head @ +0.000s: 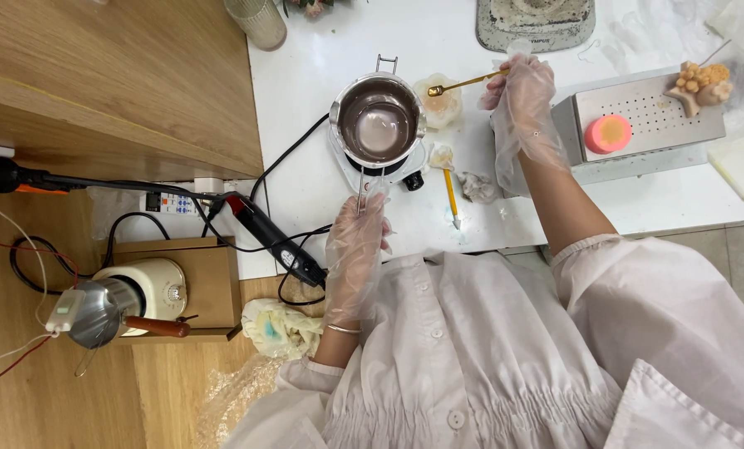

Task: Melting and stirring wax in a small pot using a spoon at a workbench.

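1. Head view: the left hand [355, 237] is clamped on the wire handle of a small metal pot [378, 123] standing on a burner on the white surface [322, 75].
2. The right hand [517, 91] pinches a gold spoon [463, 82], just right of the pot.
3. The pot looks stiff and probably hot, its liquid prone to slosh; the handle is the place to hold. The spoon is light and rigid.

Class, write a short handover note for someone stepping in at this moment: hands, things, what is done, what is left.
Left hand, gloved, grips the pot handle.
Right hand, gloved, holds a gold spoon with its bowl over a pale lump beside the pot.
Pot sits on a small burner; pale melt inside.
Done: some melted.
Left: unclear.
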